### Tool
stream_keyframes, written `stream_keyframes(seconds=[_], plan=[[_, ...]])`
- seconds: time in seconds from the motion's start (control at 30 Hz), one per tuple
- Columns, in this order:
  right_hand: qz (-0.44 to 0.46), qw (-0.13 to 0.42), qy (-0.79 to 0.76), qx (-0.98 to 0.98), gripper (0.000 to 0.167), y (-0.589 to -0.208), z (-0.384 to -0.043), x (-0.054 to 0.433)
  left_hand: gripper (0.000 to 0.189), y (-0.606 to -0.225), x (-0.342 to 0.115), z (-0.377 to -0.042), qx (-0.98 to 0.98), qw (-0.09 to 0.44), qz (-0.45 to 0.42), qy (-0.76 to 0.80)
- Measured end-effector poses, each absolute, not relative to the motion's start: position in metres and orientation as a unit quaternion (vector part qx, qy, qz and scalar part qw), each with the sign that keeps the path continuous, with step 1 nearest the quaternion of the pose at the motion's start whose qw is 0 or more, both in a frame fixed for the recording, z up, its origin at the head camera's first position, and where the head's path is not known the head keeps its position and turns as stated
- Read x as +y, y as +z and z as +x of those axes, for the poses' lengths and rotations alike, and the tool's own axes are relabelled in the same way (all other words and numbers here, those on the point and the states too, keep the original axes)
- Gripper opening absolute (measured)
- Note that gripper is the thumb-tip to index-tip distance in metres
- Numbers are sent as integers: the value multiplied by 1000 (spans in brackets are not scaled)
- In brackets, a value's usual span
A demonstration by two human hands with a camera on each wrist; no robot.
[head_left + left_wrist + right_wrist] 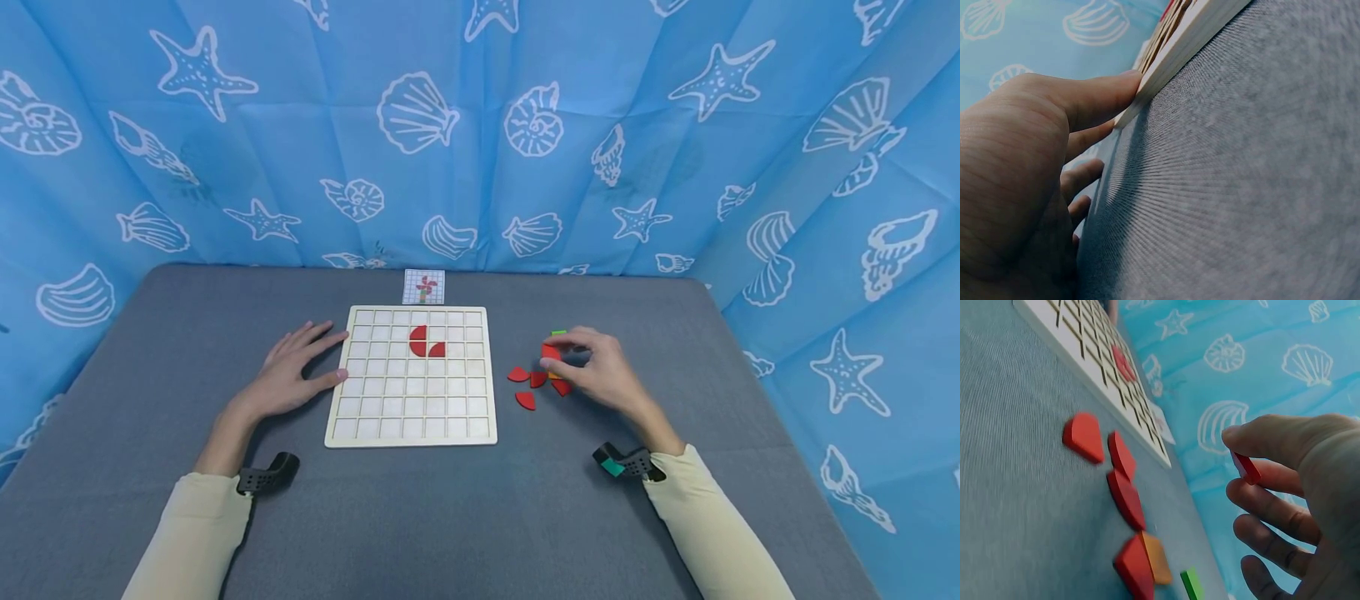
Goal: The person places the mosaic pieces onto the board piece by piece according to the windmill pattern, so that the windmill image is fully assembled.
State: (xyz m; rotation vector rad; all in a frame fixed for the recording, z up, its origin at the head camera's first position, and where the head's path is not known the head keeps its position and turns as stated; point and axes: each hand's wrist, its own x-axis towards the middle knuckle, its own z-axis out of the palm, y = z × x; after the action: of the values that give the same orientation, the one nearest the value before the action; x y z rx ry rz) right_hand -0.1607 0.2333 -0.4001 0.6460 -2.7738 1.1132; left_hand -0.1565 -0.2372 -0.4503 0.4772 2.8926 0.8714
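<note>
3 red pieces [417,348] in grid board [413,408]; right fingers [1275,506] pinch red tile [1246,467], left fingers [324,343] outstretched.

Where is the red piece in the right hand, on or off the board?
Off it. The right hand pinches the red piece between thumb and finger, and the head view shows it beyond the board's right edge.

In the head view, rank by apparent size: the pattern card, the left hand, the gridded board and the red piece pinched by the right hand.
Largest to smallest:
1. Gridded board
2. Left hand
3. Pattern card
4. Red piece, perhaps partly covered by the right hand
</note>
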Motion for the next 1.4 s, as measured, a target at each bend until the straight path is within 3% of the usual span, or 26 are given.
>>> stream_keyframes(seconds=[0.8, 1.4], plan=[[275, 9, 384, -881, 28, -396, -178, 168, 72, -450, -236, -157, 947, 41, 151, 279], [273, -22, 365, -890, 29, -407, -199, 129, 72, -453, -237, -158, 946, 40, 154, 282]])
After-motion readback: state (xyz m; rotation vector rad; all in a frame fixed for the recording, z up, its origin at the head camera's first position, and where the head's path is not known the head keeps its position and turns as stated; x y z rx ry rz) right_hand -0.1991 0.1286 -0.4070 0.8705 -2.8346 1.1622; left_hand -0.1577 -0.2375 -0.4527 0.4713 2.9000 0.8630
